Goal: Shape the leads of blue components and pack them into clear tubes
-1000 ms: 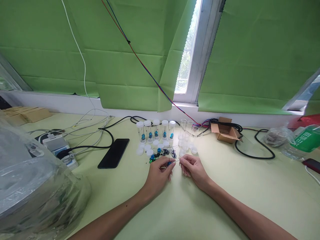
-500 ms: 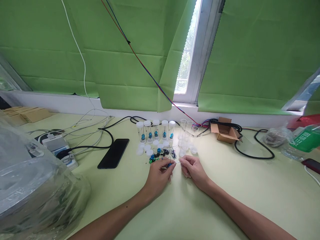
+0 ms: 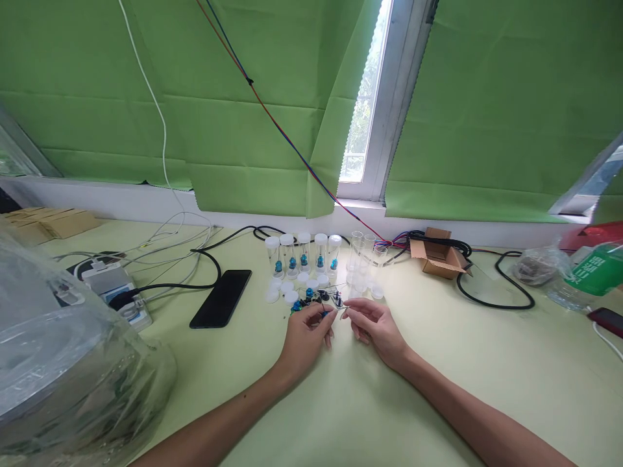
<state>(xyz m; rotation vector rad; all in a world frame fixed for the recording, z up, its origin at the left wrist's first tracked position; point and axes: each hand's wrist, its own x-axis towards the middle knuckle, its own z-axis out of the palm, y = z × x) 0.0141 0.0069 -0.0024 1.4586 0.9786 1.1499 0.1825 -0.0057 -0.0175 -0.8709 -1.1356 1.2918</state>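
My left hand (image 3: 305, 334) pinches a small dark blue electronic part (image 3: 324, 314) with thin wire leads between thumb and index finger. Just to its right, my right hand (image 3: 378, 327) has its thumb and index fingertip slightly apart beside a thin lead. Whether they touch it is too small to tell. Behind the hands lies a small heap of blue, green and black parts (image 3: 310, 294), partly covered by my left fingers. White caps (image 3: 272, 296) are scattered around it. Several capped clear tubes (image 3: 304, 255) with blue parts inside stand upright behind; uncapped clear tubes (image 3: 357, 259) stand to their right.
A black phone (image 3: 221, 298) lies left of the parts, near a power strip (image 3: 131, 308) and tangled cables. A plastic-wrapped machine (image 3: 73, 363) fills the near left. An open cardboard box (image 3: 440, 259), a black cable (image 3: 496, 306) and a green-labelled bottle (image 3: 579, 282) are on the right.
My right fingertips have moved slightly left and up, and have parted from their pinch on the lead. My left hand has shifted a little left with the blue part.
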